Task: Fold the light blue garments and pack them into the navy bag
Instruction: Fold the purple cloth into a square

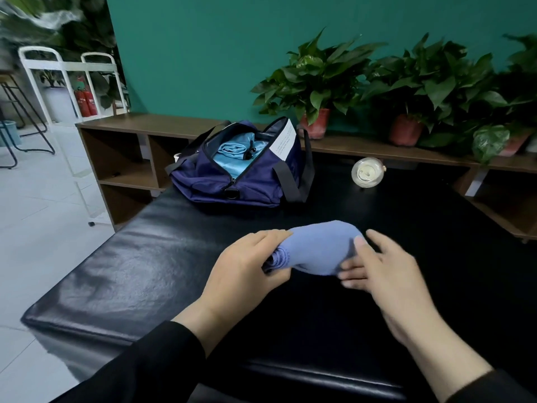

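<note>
Now left hand (247, 264): I grip the garment (318, 248) roll's end.
Right hand (380, 267): open, fingers flat against roll.
Risk: roll may unfurl before reaching the bag (241, 181) ahead.

Illumination is moderate and even, with no hard-edged shadows. The glossy black padded counter (122, 257) carries broad, soft white glare along its left half and near edge, indicating light arriving from the bright, pale tiled floor (37, 175) side at left. The counter's right half reads almost solid black, with surface detail lost. Wide-angle distortion is evident: the white metal rack (69, 82) leans and the long brown wooden shelf (377, 146) bows toward the frame edges. Foliage at top left (43, 21) is smeared. The right hand (380, 266) shows slight blur at the fingertips; the left hand (247, 266) is sharper.
</note>
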